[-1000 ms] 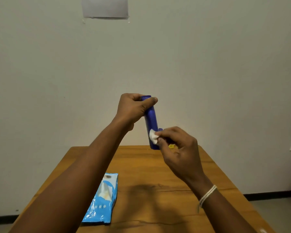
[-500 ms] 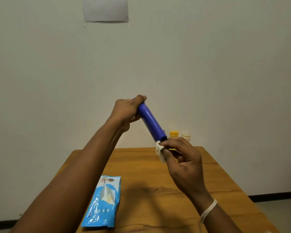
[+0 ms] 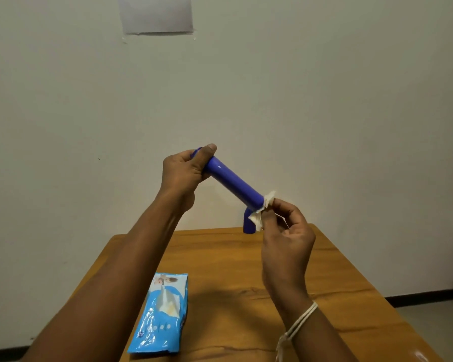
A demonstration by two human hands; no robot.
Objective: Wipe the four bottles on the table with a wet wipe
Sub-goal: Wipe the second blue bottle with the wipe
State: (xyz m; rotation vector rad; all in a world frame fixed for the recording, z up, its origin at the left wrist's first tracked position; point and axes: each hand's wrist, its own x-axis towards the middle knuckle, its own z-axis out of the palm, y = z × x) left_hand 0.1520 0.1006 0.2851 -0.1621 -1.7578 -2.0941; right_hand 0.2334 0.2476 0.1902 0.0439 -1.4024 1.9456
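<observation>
Bottle [image 3: 233,182] glossy blue (tilted), cap end gripped by left hand [image 3: 185,173]; right hand [image 3: 285,239] pinches crumpled white wipe [image 3: 263,210] against its base.

Blue bottle [image 3: 233,184] tilt up vs 1.0 s ago: was near upright, now lying steeply diagonal, lower end to the right. Right hand [image 3: 285,236] w/ wet wipe [image 3: 263,210] shifted from bottle's lower side to its end face. A 2nd blue bottle [image 3: 247,223] at table's far edge now exposed behind.
</observation>
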